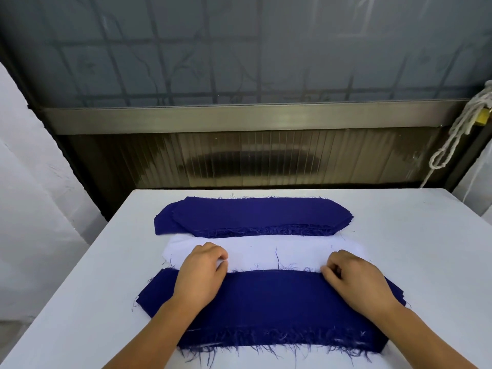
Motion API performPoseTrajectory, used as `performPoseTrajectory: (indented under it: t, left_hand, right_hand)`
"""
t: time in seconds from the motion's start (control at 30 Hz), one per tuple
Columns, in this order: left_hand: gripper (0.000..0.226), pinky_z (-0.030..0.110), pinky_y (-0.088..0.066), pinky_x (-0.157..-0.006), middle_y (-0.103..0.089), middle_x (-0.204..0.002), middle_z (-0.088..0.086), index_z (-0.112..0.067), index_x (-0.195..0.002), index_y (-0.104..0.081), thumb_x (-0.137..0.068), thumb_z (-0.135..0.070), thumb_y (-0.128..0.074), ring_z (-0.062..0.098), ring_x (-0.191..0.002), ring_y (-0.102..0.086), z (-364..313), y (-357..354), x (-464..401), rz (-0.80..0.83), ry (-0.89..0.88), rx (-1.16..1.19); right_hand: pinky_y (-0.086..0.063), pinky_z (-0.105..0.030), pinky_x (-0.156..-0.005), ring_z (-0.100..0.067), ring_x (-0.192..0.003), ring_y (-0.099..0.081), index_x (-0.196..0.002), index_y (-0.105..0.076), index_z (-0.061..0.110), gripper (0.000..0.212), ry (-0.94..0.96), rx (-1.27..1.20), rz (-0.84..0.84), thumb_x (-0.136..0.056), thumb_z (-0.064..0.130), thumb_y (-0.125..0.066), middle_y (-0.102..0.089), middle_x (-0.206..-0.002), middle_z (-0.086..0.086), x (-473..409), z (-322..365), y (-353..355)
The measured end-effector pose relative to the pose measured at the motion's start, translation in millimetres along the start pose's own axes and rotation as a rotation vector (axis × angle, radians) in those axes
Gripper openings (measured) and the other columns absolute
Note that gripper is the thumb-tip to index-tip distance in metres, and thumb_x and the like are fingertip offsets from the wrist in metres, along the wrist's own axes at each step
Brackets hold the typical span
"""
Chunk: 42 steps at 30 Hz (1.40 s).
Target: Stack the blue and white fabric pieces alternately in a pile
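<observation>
Three groups of fabric lie on the white table (399, 235). A pile of blue pieces (253, 215) with frayed edges sits farthest back. In the middle is a stack of white pieces (266, 251). Nearest me lies a pile topped by a blue piece (266, 304). My left hand (202, 272) rests over the near blue pile's left part, and its fingertips pinch the near edge of the white fabric. My right hand (356, 278) has curled fingers pinching at the line where the white stack meets the blue top piece; which fabric it holds is unclear.
The table's far edge meets a dark ribbed panel (253, 158) and a metal rail below a frosted window. A white rope (458, 126) with a brass padlock (296, 117) hangs at the right. White cloth hangs at the left (32, 209).
</observation>
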State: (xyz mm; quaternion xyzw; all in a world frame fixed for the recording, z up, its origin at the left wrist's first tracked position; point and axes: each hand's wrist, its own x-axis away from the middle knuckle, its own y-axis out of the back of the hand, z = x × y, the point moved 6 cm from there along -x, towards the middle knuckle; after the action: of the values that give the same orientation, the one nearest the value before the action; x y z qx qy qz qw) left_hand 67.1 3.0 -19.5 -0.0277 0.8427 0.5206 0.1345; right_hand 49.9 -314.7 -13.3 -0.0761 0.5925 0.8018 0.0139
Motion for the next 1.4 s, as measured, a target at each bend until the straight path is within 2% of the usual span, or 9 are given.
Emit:
performPoseTrajectory:
  t: [0.13, 0.3, 0.47, 0.63, 0.87, 1.0, 1.23, 1.3, 1.4]
  left_hand:
    - [0.012, 0.017, -0.042, -0.079, -0.058, -0.106, -0.016, -0.025, -0.103, -0.065, -0.093, -0.027, -0.057, 0.005, -0.101, -0.05, 5.3, 3.5, -5.7, 0.011, 0.029, -0.054]
    - [0.02, 0.026, -0.048, -0.082, -0.061, -0.112, -0.008, -0.022, -0.111, -0.066, -0.092, -0.021, -0.059, 0.013, -0.098, -0.053, -3.2, 16.9, -32.6, -0.081, 0.007, -0.122]
    - [0.043, 0.03, -0.036, -0.107, -0.053, -0.139, -0.004, -0.018, -0.136, -0.054, -0.093, -0.023, -0.059, 0.016, -0.127, -0.046, -7.2, 17.1, -69.5, -0.102, -0.027, -0.186]
    - [0.046, 0.029, -0.025, -0.116, -0.04, -0.151, -0.003, -0.019, -0.142, -0.048, -0.097, -0.027, -0.053, 0.014, -0.141, -0.033, 7.1, -5.5, -67.3, -0.026, -0.012, -0.16]
    - [0.027, 0.03, -0.04, -0.106, -0.06, -0.133, 0.003, -0.013, -0.122, -0.068, -0.097, -0.013, -0.057, 0.02, -0.126, -0.054, 3.5, -3.0, -66.9, -0.114, -0.061, -0.204]
    - [0.014, 0.033, -0.058, -0.077, -0.074, -0.095, 0.005, -0.009, -0.087, -0.077, -0.078, 0.001, -0.074, 0.024, -0.089, -0.07, -3.4, 2.6, -65.9, -0.131, -0.054, -0.236]
    - [0.014, 0.029, -0.049, -0.068, -0.063, -0.086, -0.005, -0.016, -0.09, -0.067, -0.093, -0.008, -0.056, 0.013, -0.073, -0.055, -1.8, 2.4, -66.9, -0.138, 0.005, -0.199]
    - [0.01, 0.027, -0.05, -0.074, -0.065, -0.092, -0.006, -0.018, -0.094, -0.066, -0.094, -0.013, -0.058, 0.013, -0.08, -0.058, -1.8, 5.4, -65.2, -0.191, -0.005, -0.152]
    - [0.036, 0.029, -0.034, -0.111, -0.052, -0.14, -0.002, -0.016, -0.135, -0.055, -0.099, -0.023, -0.052, 0.016, -0.131, -0.046, 2.4, -2.6, -67.8, -0.137, -0.023, -0.153]
  right_hand:
    - [-0.042, -0.021, -0.056, -0.006, -0.067, -0.054, -0.075, -0.052, 0.027, 0.024, -0.022, 0.043, 0.06, -0.093, 0.043, -0.049, -0.055, -0.077, 0.012, -10.3, 0.1, 0.2]
    - [-0.039, -0.018, -0.057, -0.005, -0.072, -0.053, -0.086, -0.056, 0.028, 0.009, -0.01, -0.042, -0.095, -0.093, 0.033, -0.055, -0.056, -0.087, 0.013, -44.0, 8.1, 12.8]
    - [-0.046, -0.029, -0.096, -0.015, -0.116, -0.051, -0.128, -0.055, 0.022, 0.038, 0.0, -0.092, -0.111, -0.09, 0.023, -0.062, -0.056, -0.127, 0.007, -84.9, 14.3, 7.6]
    - [-0.037, -0.028, -0.108, -0.015, -0.125, -0.051, -0.13, -0.06, 0.017, 0.035, 0.026, -0.073, -0.134, -0.094, 0.018, -0.057, -0.057, -0.134, 0.004, -90.0, 9.4, -8.4]
    - [-0.047, -0.03, -0.088, -0.021, -0.1, -0.064, -0.109, -0.072, 0.011, 0.023, 0.024, -0.014, -0.245, -0.097, 0.011, -0.052, -0.069, -0.114, 0.001, -89.2, 10.6, -5.5]
    - [-0.046, -0.03, -0.082, -0.019, -0.091, -0.061, -0.104, -0.07, 0.015, 0.021, -0.005, -0.017, -0.26, -0.099, 0.015, -0.049, -0.067, -0.105, 0.003, -91.6, 9.7, -7.0]
    - [-0.042, -0.028, -0.076, -0.016, -0.084, -0.055, -0.098, -0.066, 0.017, 0.014, -0.036, -0.023, -0.285, -0.097, 0.017, -0.052, -0.063, -0.096, 0.004, -93.1, 8.5, -7.7]
    - [-0.043, -0.028, -0.077, -0.016, -0.086, -0.055, -0.101, -0.065, 0.018, 0.013, -0.034, -0.026, -0.284, -0.096, 0.017, -0.053, -0.064, -0.1, 0.003, -92.0, 9.1, -7.4]
    - [-0.045, -0.032, -0.09, -0.02, -0.104, -0.059, -0.117, -0.066, 0.016, 0.024, -0.002, -0.031, -0.272, -0.096, 0.017, -0.056, -0.065, -0.115, 0.002, -91.3, 9.9, -7.8]
